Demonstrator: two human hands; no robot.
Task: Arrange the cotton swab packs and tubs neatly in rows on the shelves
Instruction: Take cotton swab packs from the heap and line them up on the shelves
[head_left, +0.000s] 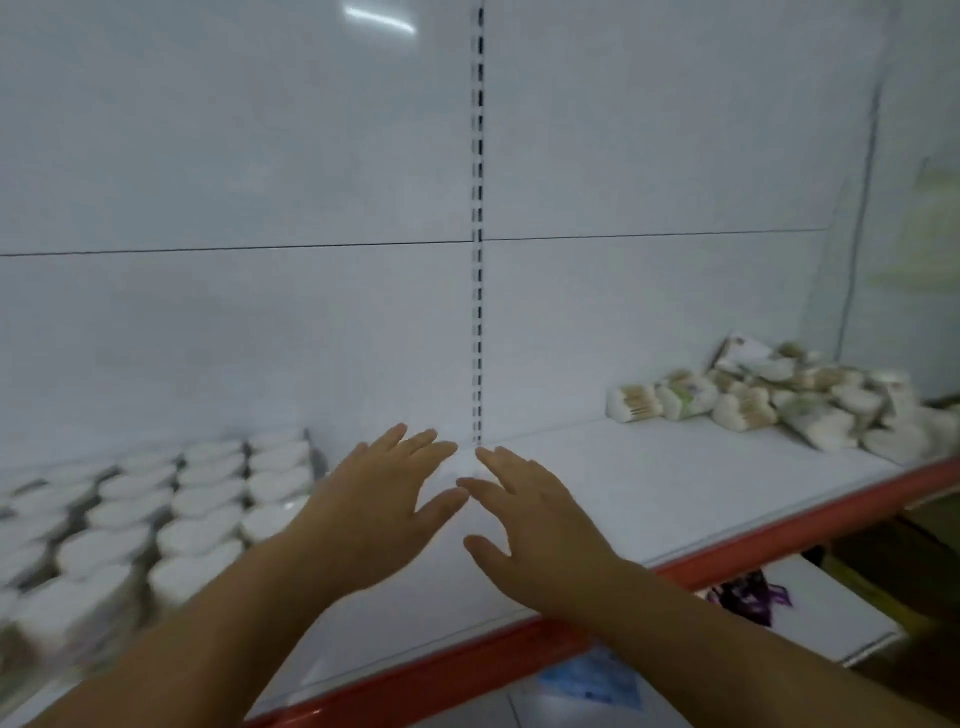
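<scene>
On the far left of the shelf (675, 483) my cotton swab tubs (208, 499) stand in rows; they look light and rigid, best gripped round the sides, though blur hides their labels. My left hand (384, 499) and right hand (535, 519) hover over bare shelf, fingers spread, holding nothing. Far right, the swab packs (779, 400) lie heaped: soft, slippery film, I judge, best pinched at mid-body. The heap's right end is cut off.
</scene>
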